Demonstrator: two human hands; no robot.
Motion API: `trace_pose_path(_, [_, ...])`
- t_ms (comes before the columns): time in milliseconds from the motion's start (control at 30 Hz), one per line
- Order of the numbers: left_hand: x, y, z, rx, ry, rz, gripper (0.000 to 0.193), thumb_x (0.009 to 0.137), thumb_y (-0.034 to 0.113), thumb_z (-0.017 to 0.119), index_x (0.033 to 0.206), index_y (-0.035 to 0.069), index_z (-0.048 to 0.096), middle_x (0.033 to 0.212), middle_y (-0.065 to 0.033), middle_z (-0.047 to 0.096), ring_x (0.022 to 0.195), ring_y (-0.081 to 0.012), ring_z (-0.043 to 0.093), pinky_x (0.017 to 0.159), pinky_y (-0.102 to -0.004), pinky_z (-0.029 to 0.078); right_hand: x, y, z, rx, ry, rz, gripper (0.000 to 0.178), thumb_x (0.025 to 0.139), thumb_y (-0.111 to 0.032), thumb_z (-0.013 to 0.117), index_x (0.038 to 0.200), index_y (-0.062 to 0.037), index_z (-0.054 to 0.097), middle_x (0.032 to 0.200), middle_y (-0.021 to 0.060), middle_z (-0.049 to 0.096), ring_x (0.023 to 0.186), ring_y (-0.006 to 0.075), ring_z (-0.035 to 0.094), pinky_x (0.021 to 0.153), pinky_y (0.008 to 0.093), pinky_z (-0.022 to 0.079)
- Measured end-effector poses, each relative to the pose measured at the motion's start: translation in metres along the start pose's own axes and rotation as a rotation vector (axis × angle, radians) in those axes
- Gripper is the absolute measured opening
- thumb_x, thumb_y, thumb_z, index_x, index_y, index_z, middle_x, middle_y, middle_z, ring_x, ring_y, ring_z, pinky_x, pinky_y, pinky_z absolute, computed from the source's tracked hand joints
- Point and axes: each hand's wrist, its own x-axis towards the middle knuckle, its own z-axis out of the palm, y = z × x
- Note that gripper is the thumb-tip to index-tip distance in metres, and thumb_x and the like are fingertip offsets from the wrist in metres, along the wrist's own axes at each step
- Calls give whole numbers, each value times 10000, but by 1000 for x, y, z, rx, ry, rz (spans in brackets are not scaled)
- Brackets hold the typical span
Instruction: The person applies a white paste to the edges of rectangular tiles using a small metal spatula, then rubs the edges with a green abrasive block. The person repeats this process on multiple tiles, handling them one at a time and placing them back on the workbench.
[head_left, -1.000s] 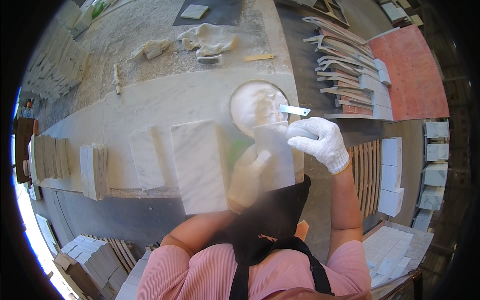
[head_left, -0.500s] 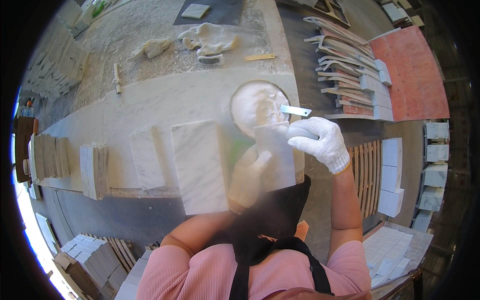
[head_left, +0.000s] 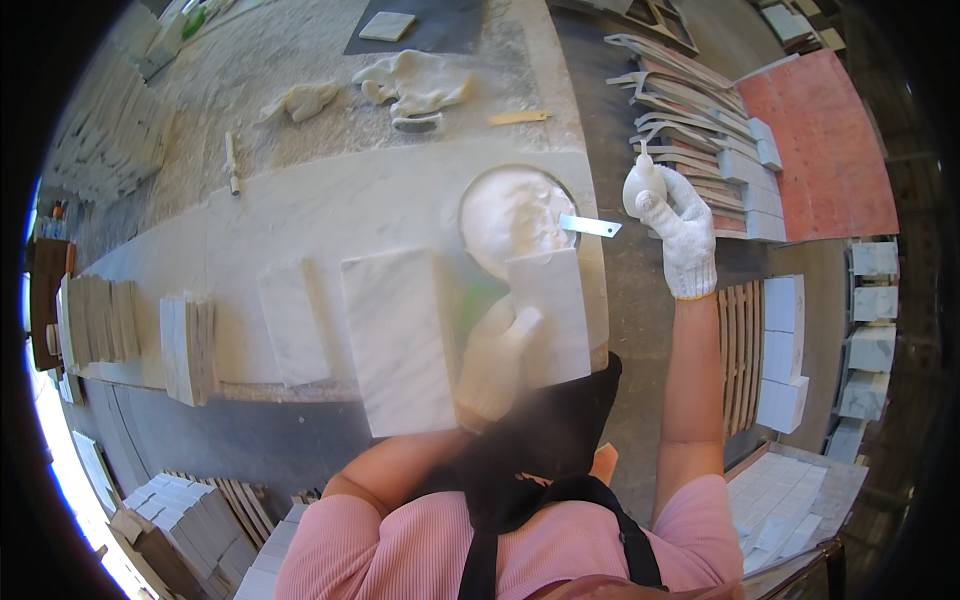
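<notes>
My left hand (head_left: 495, 365), in a white knit glove, grips a thin white marble tile (head_left: 555, 315) by its left edge and holds it upright at the bench's near right corner. My right hand (head_left: 688, 235), gloved too, is raised off the bench's right side. Its fingers wrap a small white squeeze bottle (head_left: 644, 188) with the nozzle pointing up. Behind the tile stands a round bowl (head_left: 462, 222) of white powder or paste (head_left: 515, 215). A flat metal scraper blade (head_left: 590, 226) sticks out of it to the right.
Left of my left hand stand a larger marble slab (head_left: 395, 335) and several tile stacks (head_left: 185, 350). Toward the back lie cast-off gloves (head_left: 420, 85), a yellow strip (head_left: 520, 117) and a thin stick-like tool (head_left: 232, 162). Curved strips (head_left: 690, 130) lie on a red board (head_left: 820, 150) at right.
My right hand has moved up and away from the tile's top edge, and the squeeze bottle has turned nozzle-up. My left hand and the tile stay nearly in place.
</notes>
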Motion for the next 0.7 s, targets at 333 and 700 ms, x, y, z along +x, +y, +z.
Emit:
trace_pose_path(333, [-1,-2,0,-38,43,-20,434,1071,212,601,1429,-33,597,1319,-65,675,1182,-146,593,1042,-311,452,79,84,30,-157,-143,73,444,884,-73,836,1304,-63,693,1157,10,743,1037,104,668,918,283,538])
trace_pose_path(700, [0,-4,2,-151,2,49,273,1056,209,578,1256,32,630,963,-28,618,812,-142,587,730,-323,513,37,43,2,-219,34,-1,401,938,-218,769,1296,-42,724,1291,119,730,1152,200,694,1009,330,521])
